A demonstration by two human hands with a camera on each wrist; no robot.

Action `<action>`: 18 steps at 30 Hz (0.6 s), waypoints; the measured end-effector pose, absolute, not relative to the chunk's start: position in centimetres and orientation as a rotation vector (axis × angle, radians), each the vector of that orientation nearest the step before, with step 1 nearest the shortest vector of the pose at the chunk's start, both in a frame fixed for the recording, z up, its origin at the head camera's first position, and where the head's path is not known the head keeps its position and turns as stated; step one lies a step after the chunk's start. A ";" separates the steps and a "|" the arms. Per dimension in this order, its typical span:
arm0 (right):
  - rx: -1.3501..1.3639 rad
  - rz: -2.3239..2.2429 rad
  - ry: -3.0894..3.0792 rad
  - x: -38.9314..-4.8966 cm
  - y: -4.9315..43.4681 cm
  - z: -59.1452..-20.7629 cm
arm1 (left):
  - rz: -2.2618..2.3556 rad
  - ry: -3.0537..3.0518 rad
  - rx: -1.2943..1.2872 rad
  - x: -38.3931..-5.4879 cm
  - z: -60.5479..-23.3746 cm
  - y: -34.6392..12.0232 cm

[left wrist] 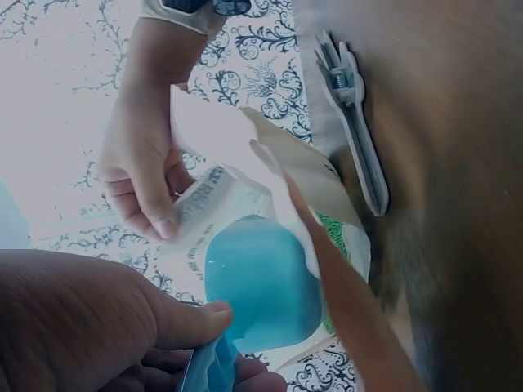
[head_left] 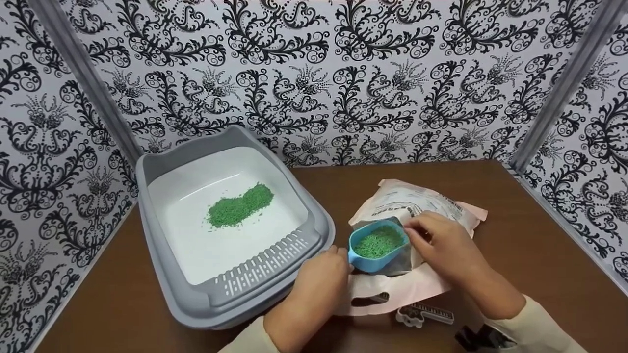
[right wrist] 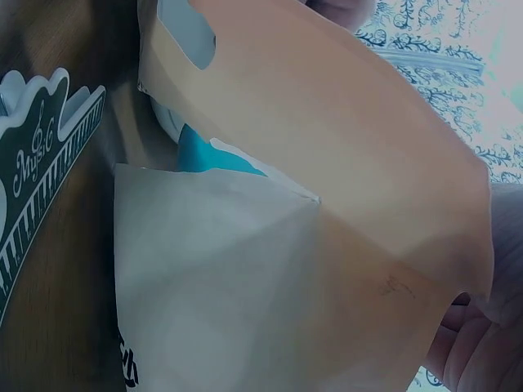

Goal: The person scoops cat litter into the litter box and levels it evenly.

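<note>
My left hand [head_left: 321,272] grips the handle of a blue scoop [head_left: 375,266], its thumb on the handle in the left wrist view. Green pellets [head_left: 378,243] fill much of the scoop, which is over the opening of a pale pink and white bag [head_left: 400,289]. At the opening's right side, my right hand [head_left: 449,240] pinches the bag's edge. In the right wrist view the bag hides most of the scoop. To the left stands a grey and white litter box [head_left: 196,250], with heaped green pellets [head_left: 240,207] on its white floor.
A long clip [head_left: 424,314] with a piano-key pattern lies on the brown table [head_left: 338,189] near the bag's handle hole. Beside my right sleeve is a black object [head_left: 483,338]. Patterned walls [head_left: 304,88] enclose the back and sides.
</note>
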State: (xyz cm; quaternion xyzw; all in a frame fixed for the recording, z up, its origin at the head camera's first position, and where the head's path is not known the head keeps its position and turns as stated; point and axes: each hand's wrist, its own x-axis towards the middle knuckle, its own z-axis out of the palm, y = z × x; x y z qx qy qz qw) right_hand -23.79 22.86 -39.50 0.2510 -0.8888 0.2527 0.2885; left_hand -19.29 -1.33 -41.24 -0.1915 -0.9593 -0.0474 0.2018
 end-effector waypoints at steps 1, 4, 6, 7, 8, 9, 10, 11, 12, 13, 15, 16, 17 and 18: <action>0.671 0.677 -2.372 -23.8 22.9 -39.5 | -0.126 -2.667 -0.527 -19.1 -41.2 -1.5; 0.665 0.681 -2.374 -23.7 22.9 -39.5 | -0.084 -2.620 -0.519 -18.6 -41.3 -2.1; 0.657 0.678 -2.378 -23.7 22.9 -39.5 | -0.076 -2.609 -0.523 -18.3 -41.2 -2.5; 0.652 0.676 -2.380 -23.7 22.9 -39.5 | -0.076 -2.602 -0.529 -18.1 -41.1 -2.7; 0.647 0.673 -2.383 -23.7 22.9 -39.5 | -0.080 -2.598 -0.534 -17.9 -41.0 -2.9; 0.645 0.669 -2.384 -23.7 23.0 -39.5 | -0.087 -2.598 -0.538 -17.8 -40.9 -3.1; 0.643 0.667 -2.384 -23.6 23.0 -39.4 | -0.090 -2.598 -0.544 -17.6 -40.8 -3.3; 0.640 0.662 -2.383 -23.6 23.0 -39.4 | -0.098 -2.599 -0.548 -17.5 -40.7 -3.5; 0.639 0.659 -2.382 -23.6 23.0 -39.4 | -0.106 -2.600 -0.551 -17.3 -40.6 -3.8; 0.642 0.657 -2.380 -23.6 23.0 -39.4 | -0.108 -2.602 -0.555 -17.2 -40.4 -4.0; 0.646 0.651 -2.377 -23.7 22.9 -39.4 | -0.129 -2.606 -0.559 -17.0 -40.2 -4.6; 0.649 0.650 -2.376 -23.7 22.9 -39.4 | -0.146 -2.608 -0.563 -16.8 -40.1 -4.9; 0.651 0.650 -2.378 -23.7 22.9 -39.4 | -0.168 -2.611 -0.566 -16.7 -40.0 -5.2; 0.652 0.650 -2.380 -23.7 22.9 -39.4 | -0.194 -2.612 -0.568 -16.6 -39.8 -5.5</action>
